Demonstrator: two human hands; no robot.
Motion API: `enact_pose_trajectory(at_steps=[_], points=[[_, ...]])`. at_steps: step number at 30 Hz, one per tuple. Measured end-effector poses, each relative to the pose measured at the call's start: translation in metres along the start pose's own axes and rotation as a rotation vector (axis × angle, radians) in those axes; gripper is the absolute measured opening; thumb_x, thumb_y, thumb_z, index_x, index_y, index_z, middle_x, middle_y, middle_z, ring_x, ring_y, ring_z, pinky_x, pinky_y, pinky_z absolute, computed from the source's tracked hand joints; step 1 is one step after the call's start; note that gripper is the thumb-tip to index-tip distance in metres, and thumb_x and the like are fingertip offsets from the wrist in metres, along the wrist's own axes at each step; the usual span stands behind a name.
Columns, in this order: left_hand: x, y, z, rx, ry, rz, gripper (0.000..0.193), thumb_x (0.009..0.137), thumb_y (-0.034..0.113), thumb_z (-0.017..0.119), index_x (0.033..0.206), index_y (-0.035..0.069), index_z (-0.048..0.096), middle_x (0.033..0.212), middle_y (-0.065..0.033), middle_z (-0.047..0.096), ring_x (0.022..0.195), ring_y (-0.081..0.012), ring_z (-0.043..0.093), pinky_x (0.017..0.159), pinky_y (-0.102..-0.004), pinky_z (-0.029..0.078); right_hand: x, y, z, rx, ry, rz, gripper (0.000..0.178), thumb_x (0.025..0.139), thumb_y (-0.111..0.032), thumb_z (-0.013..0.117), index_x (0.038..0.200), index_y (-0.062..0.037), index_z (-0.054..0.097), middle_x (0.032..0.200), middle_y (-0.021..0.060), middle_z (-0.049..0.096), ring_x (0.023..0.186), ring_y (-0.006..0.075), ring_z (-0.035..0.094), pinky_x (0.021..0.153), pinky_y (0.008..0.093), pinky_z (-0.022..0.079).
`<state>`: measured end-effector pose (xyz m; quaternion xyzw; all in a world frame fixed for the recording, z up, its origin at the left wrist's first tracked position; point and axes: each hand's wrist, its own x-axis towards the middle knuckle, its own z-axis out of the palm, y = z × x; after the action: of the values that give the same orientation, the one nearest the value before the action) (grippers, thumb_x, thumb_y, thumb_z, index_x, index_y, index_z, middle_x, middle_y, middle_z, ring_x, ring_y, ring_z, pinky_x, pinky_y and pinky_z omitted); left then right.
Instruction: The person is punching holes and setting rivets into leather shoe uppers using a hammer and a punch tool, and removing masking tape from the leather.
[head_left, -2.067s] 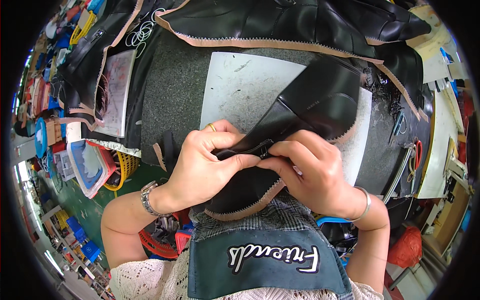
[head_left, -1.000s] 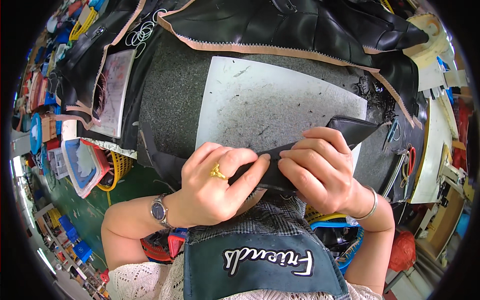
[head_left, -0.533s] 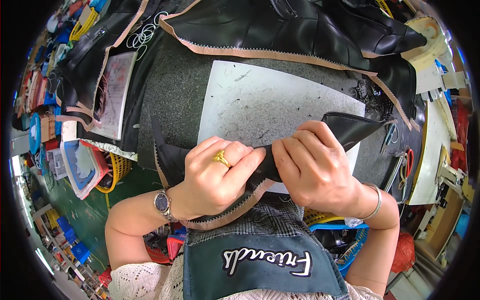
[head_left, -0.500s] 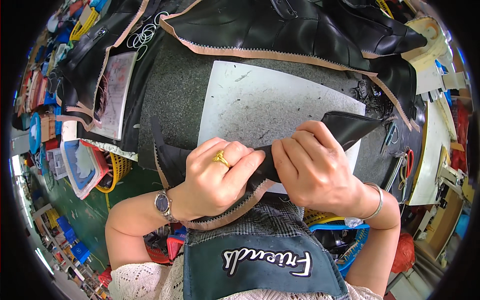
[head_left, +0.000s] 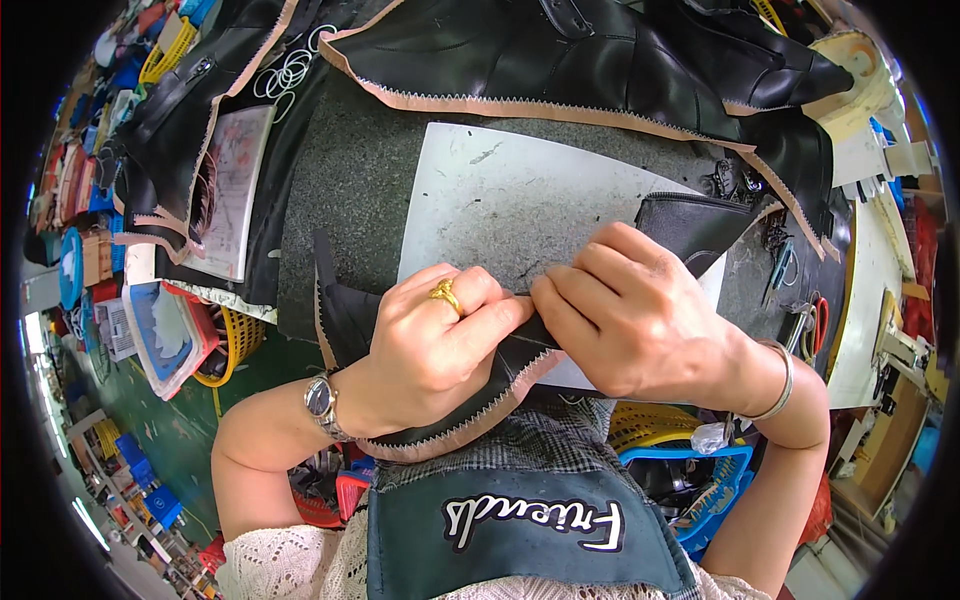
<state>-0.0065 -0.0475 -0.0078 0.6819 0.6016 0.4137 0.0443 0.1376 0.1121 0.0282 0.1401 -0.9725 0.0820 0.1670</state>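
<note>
As hands [head_left: 430, 335] [head_left: 630, 315] pinch leather [head_left: 513, 350], open board [head_left: 480, 215] beyond

Looks like a black leather boot [head_left: 512, 362], bordered by tan, zigzag-stitched trim [head_left: 520, 389]. Stretches sideways, held bent, partly over a white board [head_left: 470, 200].

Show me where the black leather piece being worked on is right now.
In the head view, the black leather piece crosses the middle from left to right, held in the left hand and the right hand, partly covering the white sheet.
</note>
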Motion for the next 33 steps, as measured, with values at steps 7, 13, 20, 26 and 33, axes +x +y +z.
enact_pose_trajectory(at_steps=[7, 13, 20, 26, 33], points=[[-0.003, 0.009, -0.005, 0.039, 0.077, -0.136, 0.028, 0.062, -0.003, 0.069, 0.09, 0.002, 0.07, 0.084, -0.0066, 0.061, 0.068, -0.0226, 0.063, 0.062, -0.0321, 0.052, 0.002, 0.014, 0.0, 0.054, -0.045, -0.104, 0.017, 0.058, -0.019, 0.061, 0.064, -0.0056, 0.054, 0.063, 0.0012, 0.048, 0.062, 0.0163, 0.051, 0.053, 0.0274, 0.041], [-0.011, -0.001, -0.007, 0.188, 0.032, -0.077, 0.027, 0.064, -0.003, 0.069, 0.09, 0.001, 0.069, 0.088, -0.0091, 0.064, 0.072, -0.0243, 0.065, 0.065, -0.0341, 0.053, 0.0, 0.003, 0.01, -0.092, 0.035, 0.093, 0.015, 0.06, -0.018, 0.061, 0.065, -0.0062, 0.054, 0.064, 0.0022, 0.048, 0.065, 0.0173, 0.05, 0.06, 0.0296, 0.042], [-0.012, -0.005, -0.001, 0.147, 0.074, 0.012, 0.029, 0.061, -0.004, 0.067, 0.09, -0.002, 0.068, 0.087, -0.0096, 0.062, 0.072, -0.0251, 0.063, 0.065, -0.0347, 0.051, 0.003, -0.009, 0.018, -0.001, -0.017, 0.136, 0.014, 0.063, -0.017, 0.063, 0.067, -0.0052, 0.056, 0.067, 0.0029, 0.05, 0.068, 0.0187, 0.052, 0.062, 0.0311, 0.041], [-0.01, -0.006, 0.003, 0.116, 0.088, 0.069, 0.03, 0.059, -0.005, 0.066, 0.088, -0.004, 0.068, 0.087, -0.0101, 0.061, 0.072, -0.0251, 0.062, 0.064, -0.0348, 0.051, 0.013, -0.002, 0.014, 0.051, -0.112, 0.049, 0.013, 0.064, -0.018, 0.064, 0.066, -0.0062, 0.058, 0.067, 0.003, 0.053, 0.072, 0.0194, 0.054, 0.066, 0.0315, 0.042], [-0.006, -0.009, 0.005, 0.092, 0.108, 0.003, 0.029, 0.059, -0.008, 0.066, 0.087, -0.002, 0.068, 0.087, -0.0091, 0.061, 0.071, -0.0258, 0.061, 0.066, -0.035, 0.05, 0.01, 0.006, 0.023, 0.119, -0.082, 0.125, 0.014, 0.066, -0.018, 0.064, 0.072, -0.0059, 0.06, 0.069, 0.0027, 0.055, 0.076, 0.0196, 0.057, 0.07, 0.0316, 0.044]])
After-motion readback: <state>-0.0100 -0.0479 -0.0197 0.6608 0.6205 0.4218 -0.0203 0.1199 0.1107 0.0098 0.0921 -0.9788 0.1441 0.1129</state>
